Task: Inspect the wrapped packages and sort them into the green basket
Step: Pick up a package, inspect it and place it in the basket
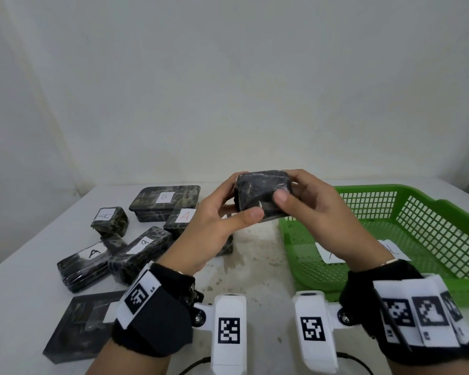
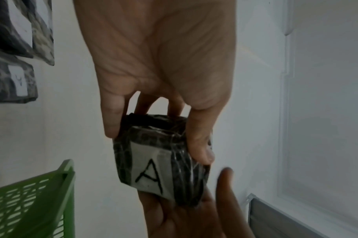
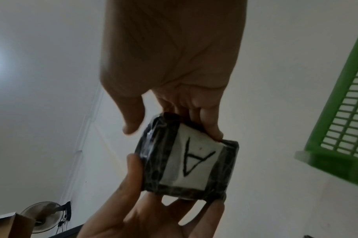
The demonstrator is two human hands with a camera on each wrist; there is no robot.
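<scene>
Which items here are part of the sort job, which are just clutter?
Job:
small dark wrapped package labelled A, held by left hand and right hand
dark wrapped packages on the white table
green plastic mesh basket

Clutter:
standing fan
brown cardboard box

Dark, near-black wrap with pale marbled streaks on the held package (image 1: 263, 194), white label (image 3: 191, 162) with black "A". Same dark camouflage pattern on the packages at left (image 1: 136, 234), white labels, one red "A" (image 1: 184, 215). Bright green lattice basket (image 1: 428, 212) at right. White, speckled table (image 1: 255, 255). Black wristbands (image 1: 157, 309) with black-and-white square codes.
</scene>
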